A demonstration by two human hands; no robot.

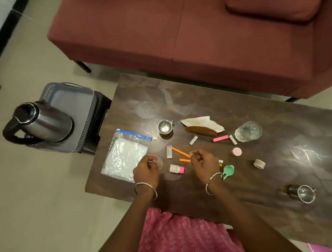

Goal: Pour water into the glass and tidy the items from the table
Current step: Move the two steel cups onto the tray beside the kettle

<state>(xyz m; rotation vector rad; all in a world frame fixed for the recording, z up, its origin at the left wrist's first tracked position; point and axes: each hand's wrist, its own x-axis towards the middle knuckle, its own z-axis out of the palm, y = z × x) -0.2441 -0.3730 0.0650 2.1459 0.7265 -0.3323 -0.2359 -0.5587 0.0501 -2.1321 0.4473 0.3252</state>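
Two steel cups, one glass

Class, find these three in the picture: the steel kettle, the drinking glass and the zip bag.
steel kettle (50, 122): head view, middle of its shiny body.
drinking glass (254, 126): head view, its clear side wall.
zip bag (125, 157): head view, plastic face over the white contents.

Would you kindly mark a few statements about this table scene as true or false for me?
1. The kettle stands on the table. False: the kettle stands on a tray beside it.
2. The glass stands upright on the table. True.
3. The bag lies beside the left hand. True.
4. The mug stands on the tray. False: the mug is on the table.
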